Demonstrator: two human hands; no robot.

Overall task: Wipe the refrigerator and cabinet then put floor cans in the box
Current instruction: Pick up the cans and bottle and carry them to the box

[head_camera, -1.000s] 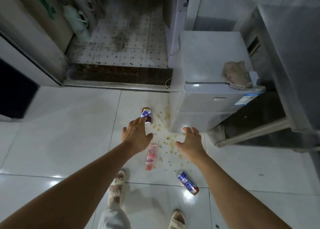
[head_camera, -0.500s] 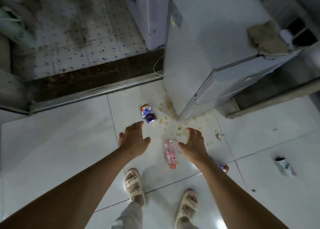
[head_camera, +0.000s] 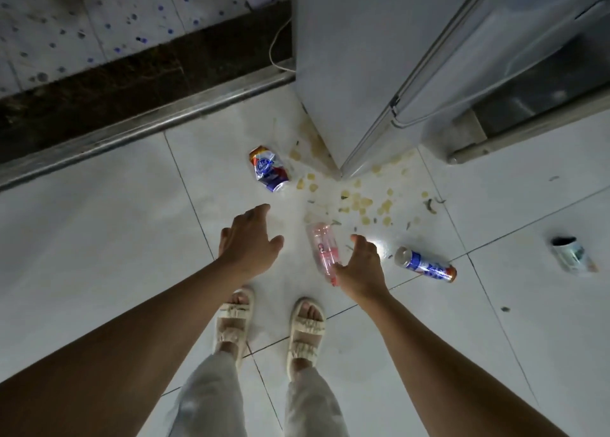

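Note:
A crushed blue, white and red can [head_camera: 270, 168] lies on the white floor tiles near the corner of the small refrigerator [head_camera: 369, 57]. A pink plastic bottle [head_camera: 321, 249] lies in front of my feet, and a blue can [head_camera: 425, 265] lies to its right. Further right is a pale crushed can [head_camera: 572, 255]. My left hand [head_camera: 251, 243] hovers open below the crushed can, holding nothing. My right hand [head_camera: 359, 265] is open, its fingers spread right beside the pink bottle's lower end. No box is in view.
Yellowish crumbs and spill spots [head_camera: 359, 202] are scattered around the refrigerator corner. A metal door threshold [head_camera: 138, 126] crosses the upper left, with a dark strip and speckled tiles beyond. A metal cabinet base [head_camera: 528, 119] stands right of the refrigerator. My sandalled feet [head_camera: 269, 324] stand below.
The view has tilted further down and closer to the floor. Both hands have lowered toward the litter, the right one coming alongside the pink bottle. The cloth on the refrigerator top has left the view.

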